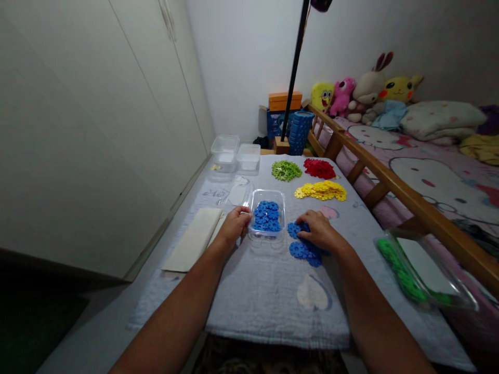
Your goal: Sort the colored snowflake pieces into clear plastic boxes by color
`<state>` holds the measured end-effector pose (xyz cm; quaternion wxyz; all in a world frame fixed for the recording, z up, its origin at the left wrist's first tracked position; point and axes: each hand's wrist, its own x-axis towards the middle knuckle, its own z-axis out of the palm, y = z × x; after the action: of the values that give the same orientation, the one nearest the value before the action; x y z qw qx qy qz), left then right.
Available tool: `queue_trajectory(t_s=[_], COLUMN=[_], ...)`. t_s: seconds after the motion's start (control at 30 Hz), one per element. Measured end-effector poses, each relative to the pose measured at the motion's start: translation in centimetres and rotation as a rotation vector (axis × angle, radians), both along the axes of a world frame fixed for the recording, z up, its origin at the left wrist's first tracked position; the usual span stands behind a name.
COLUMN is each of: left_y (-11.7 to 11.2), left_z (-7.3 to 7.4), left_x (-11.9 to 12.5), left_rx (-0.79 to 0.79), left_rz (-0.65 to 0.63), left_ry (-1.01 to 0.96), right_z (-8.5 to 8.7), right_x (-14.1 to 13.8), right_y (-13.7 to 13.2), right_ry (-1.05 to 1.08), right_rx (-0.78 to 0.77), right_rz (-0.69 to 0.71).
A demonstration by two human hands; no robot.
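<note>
In the head view, a clear plastic container (pixel 283 210) stands mid-table with blue snowflake discs (pixel 267 216) inside. My left hand (pixel 237 224) grips its left side, with the fingers curled at the wall. On the right, my right hand (pixel 318 229) is bent over a small heap of loose blue snowflake discs (pixel 298 250), its thumb and fingers closing on some of them. The palm hides part of that heap. Farther back lie piles of yellow discs (pixel 322 190), red discs (pixel 319 169) and light green discs (pixel 286 170).
Two clear containers (pixel 248 156) stand at the back left, near a transparent lid (pixel 237 192). A beige folded board (pixel 194 239) lies left of my arm. A lidded box of green pieces (pixel 403 272) is at the right edge, beside the wooden bed rail (pixel 374 171).
</note>
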<state>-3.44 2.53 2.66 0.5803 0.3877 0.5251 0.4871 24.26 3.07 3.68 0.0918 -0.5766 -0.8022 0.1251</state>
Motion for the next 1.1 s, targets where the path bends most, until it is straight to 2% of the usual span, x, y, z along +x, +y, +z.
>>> queue_trajectory(t_s=[0.17, 0.27, 0.37, 0.53, 0.63, 0.8, 0.97, 1.1], left_y=[-0.1, -0.1, -0.1, 0.0, 0.0, 0.0, 0.0, 0.1], left_z=[0.1, 0.2, 0.1, -0.1, -0.1, -0.2, -0.3, -0.4], left_x=[0.0, 0.0, 0.0, 0.0, -0.1, 0.0, 0.0, 0.0], left_rx=[0.006, 0.002, 0.002, -0.004, -0.007, -0.004, 0.0, -0.005], left_rz=[-0.001, 0.0, 0.002, -0.002, -0.004, 0.0, -0.003, -0.006], left_ry=[-0.002, 0.003, 0.01, -0.008, -0.02, -0.023, -0.055, -0.062], right_z=[0.2, 0.8, 1.9, 4.1, 5.0, 5.7, 4.7, 3.4], right_x=[0.5, 0.9, 1.2, -0.5, -2.8, -7.2, -10.5, -10.9], right_y=[0.3, 0.4, 0.6, 1.9, 3.2, 5.5, 7.3, 7.8], right_ry=[0.151, 0.301, 0.459, 0.599, 0.563, 0.361, 0.151, 0.158], right_rx=[-0.04, -0.13, -0.2, -0.126, -0.043, 0.028, 0.052, 0.102], right_rz=[0.034, 0.018, 0.013, 0.011, 0.038, 0.108, 0.128, 0.063])
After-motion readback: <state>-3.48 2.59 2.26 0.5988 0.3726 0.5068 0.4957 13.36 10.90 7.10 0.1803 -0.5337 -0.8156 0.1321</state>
